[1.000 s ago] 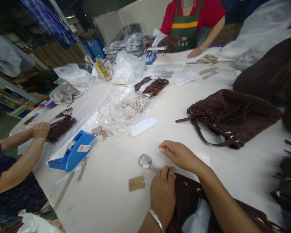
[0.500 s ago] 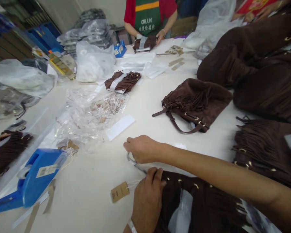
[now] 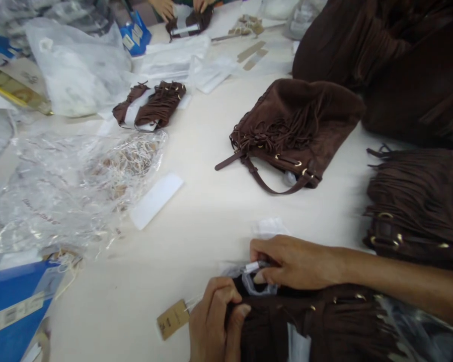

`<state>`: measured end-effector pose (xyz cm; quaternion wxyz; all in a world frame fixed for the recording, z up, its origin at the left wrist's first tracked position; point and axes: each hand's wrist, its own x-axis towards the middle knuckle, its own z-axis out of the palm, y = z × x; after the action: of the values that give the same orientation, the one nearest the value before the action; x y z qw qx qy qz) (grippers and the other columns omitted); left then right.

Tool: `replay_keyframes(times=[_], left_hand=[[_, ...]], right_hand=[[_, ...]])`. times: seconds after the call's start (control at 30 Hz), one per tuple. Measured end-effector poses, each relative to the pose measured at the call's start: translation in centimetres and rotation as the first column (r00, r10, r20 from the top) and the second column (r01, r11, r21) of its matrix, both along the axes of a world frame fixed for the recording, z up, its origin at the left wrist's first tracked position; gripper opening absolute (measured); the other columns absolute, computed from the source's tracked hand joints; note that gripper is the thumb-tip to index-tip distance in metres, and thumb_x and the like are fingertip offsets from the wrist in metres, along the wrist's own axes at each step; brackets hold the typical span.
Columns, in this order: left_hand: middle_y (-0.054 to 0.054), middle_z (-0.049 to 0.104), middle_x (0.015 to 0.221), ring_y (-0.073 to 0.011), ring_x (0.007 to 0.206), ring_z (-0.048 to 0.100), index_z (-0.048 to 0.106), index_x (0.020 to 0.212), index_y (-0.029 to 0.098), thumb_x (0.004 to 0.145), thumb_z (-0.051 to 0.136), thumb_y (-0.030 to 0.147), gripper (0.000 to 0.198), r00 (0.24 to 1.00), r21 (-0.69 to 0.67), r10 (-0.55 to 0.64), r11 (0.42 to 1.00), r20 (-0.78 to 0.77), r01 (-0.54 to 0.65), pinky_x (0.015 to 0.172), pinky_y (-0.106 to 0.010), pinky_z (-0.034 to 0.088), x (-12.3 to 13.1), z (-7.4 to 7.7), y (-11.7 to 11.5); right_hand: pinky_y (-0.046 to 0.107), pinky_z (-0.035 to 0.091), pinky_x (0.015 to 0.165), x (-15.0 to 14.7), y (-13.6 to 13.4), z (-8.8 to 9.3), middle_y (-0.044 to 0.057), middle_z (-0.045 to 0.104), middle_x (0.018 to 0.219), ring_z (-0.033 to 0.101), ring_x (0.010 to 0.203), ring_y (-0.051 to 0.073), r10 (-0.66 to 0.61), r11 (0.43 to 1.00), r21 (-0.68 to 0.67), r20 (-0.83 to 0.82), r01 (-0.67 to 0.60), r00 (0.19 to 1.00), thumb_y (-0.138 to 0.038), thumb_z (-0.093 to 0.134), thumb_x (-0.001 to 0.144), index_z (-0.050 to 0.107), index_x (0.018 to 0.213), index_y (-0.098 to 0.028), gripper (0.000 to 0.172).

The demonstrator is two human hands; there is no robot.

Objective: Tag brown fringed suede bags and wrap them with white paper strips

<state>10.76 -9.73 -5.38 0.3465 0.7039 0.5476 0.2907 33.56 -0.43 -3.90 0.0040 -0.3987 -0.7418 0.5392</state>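
Observation:
A dark brown fringed bag (image 3: 317,327) lies at the table's near edge under both my hands. My left hand (image 3: 211,322) is closed, pinching the bag's upper left corner beside a brown paper tag (image 3: 172,319) on a white string. My right hand (image 3: 292,261) is closed on a small plastic-wrapped ring (image 3: 252,274) at the bag's top. A white slip (image 3: 269,227) lies just beyond my right hand.
Another brown fringed bag (image 3: 292,130) lies mid-table, with more bags (image 3: 419,201) piled at the right. A clear plastic bag of strung tags (image 3: 79,176), a white strip (image 3: 156,200) and a blue tape dispenser (image 3: 13,306) are on the left. Another person's hands (image 3: 181,7) work at the far end.
The view has dropped and moved closer. My right hand has come back toward me onto the bag's top, holding the plastic-wrapped ring. My left hand has stayed pinching by the tag.

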Motion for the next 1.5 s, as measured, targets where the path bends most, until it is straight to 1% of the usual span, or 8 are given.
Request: replay_keyframes(times=[0.27, 0.4, 0.53, 0.67, 0.83, 1.1, 1.3, 1.5], left_hand=[[-0.001, 0.057, 0.083, -0.0083, 0.054, 0.045, 0.05, 0.08, 0.021, 0.091, 0.052, 0.031, 0.015, 0.993, -0.124, -0.113, 0.986, 0.031, 0.116, 0.051, -0.022, 0.037, -0.3, 1.5, 1.4], [-0.001, 0.059, 0.086, -0.0082, 0.054, 0.048, 0.053, 0.083, 0.022, 0.091, 0.053, 0.031, 0.012, 0.999, -0.095, -0.042, 0.995, 0.013, 0.043, 0.05, -0.021, 0.04, -0.3, 1.6, 1.5], [-0.007, 0.064, 0.111, -0.0088, 0.057, 0.057, 0.055, 0.117, 0.022, 0.09, 0.057, 0.029, 0.027, 0.98, -0.033, 0.082, 0.995, -0.184, -0.09, 0.061, -0.024, 0.053, -0.7, 1.3, 2.3], [-0.006, 0.069, 0.115, -0.0168, 0.097, 0.068, 0.057, 0.123, 0.025, 0.093, 0.052, 0.029, 0.031, 0.947, -0.077, -0.139, 0.99, -0.289, 0.121, 0.085, -0.027, 0.057, -1.0, 1.3, 3.4], [-0.003, 0.072, 0.105, -0.0147, 0.085, 0.071, 0.059, 0.11, 0.025, 0.096, 0.043, 0.025, 0.021, 0.887, -0.097, -0.208, 0.978, -0.413, 0.184, 0.072, -0.023, 0.058, -0.9, 1.6, 3.9], [-0.001, 0.071, 0.091, -0.0148, 0.055, 0.065, 0.054, 0.099, 0.022, 0.094, 0.036, 0.015, 0.02, 0.738, 0.093, -0.204, 0.936, -0.644, 0.339, 0.046, -0.025, 0.048, -0.7, 1.4, 3.6], [-0.001, 0.069, 0.084, -0.0167, 0.06, 0.067, 0.053, 0.095, 0.023, 0.092, 0.035, 0.012, 0.021, 0.778, 0.062, -0.195, 0.956, -0.597, 0.287, 0.051, -0.028, 0.053, -0.3, 1.5, 3.7], [-0.009, 0.068, 0.112, -0.0145, 0.091, 0.07, 0.052, 0.114, 0.02, 0.096, 0.047, 0.023, 0.02, 0.891, 0.22, -0.045, 0.962, -0.451, 0.161, 0.077, -0.023, 0.058, -1.1, 1.4, 1.8]], right_hand=[[0.026, 0.03, 0.052, -1.7, -1.3, -0.5, 0.006, 0.063, 0.083, 0.054, 0.058, 0.015, 0.225, 0.868, 0.421, 0.138, -0.263, 0.965, -0.014, 0.047, 0.087, 0.054, 0.099, -0.016, 0.014], [0.028, 0.042, 0.066, -1.1, -1.0, -0.3, 0.005, 0.065, 0.089, 0.061, 0.073, 0.019, 0.165, 0.946, 0.288, -0.033, -0.149, 0.986, -0.013, 0.053, 0.079, 0.054, 0.108, -0.015, 0.029], [0.03, 0.044, 0.084, -0.4, -0.4, 0.0, 0.005, 0.067, 0.103, 0.062, 0.092, 0.02, 0.029, 0.997, 0.082, -0.15, -0.017, 0.988, -0.012, 0.055, 0.078, 0.055, 0.12, -0.02, 0.042], [0.025, 0.044, 0.071, -1.0, -0.1, 0.0, 0.002, 0.068, 0.093, 0.061, 0.082, 0.018, -0.084, 0.99, -0.12, -0.104, 0.072, 0.991, -0.038, 0.07, 0.079, 0.06, 0.113, -0.023, 0.039], [0.023, 0.039, 0.063, -2.4, -1.1, -0.4, 0.0, 0.067, 0.083, 0.058, 0.072, 0.015, -0.192, 0.981, -0.053, -0.062, 0.189, 0.979, -0.038, 0.066, 0.08, 0.063, 0.1, -0.022, 0.025], [0.023, 0.037, 0.059, -2.2, -2.9, -0.5, -0.004, 0.065, 0.075, 0.055, 0.063, 0.013, -0.316, 0.947, -0.067, -0.026, 0.314, 0.948, -0.032, 0.062, 0.081, 0.062, 0.097, -0.024, 0.018], [0.025, 0.038, 0.064, -2.2, -3.5, -0.5, -0.004, 0.064, 0.077, 0.056, 0.068, 0.014, -0.291, 0.956, -0.027, -0.012, 0.291, 0.956, -0.029, 0.061, 0.082, 0.061, 0.097, -0.025, 0.016], [0.028, 0.042, 0.078, -0.9, -2.5, 0.8, 0.001, 0.066, 0.094, 0.059, 0.086, 0.017, -0.177, 0.984, -0.032, -0.063, 0.175, 0.982, -0.032, 0.051, 0.092, 0.061, 0.107, -0.025, 0.019]])
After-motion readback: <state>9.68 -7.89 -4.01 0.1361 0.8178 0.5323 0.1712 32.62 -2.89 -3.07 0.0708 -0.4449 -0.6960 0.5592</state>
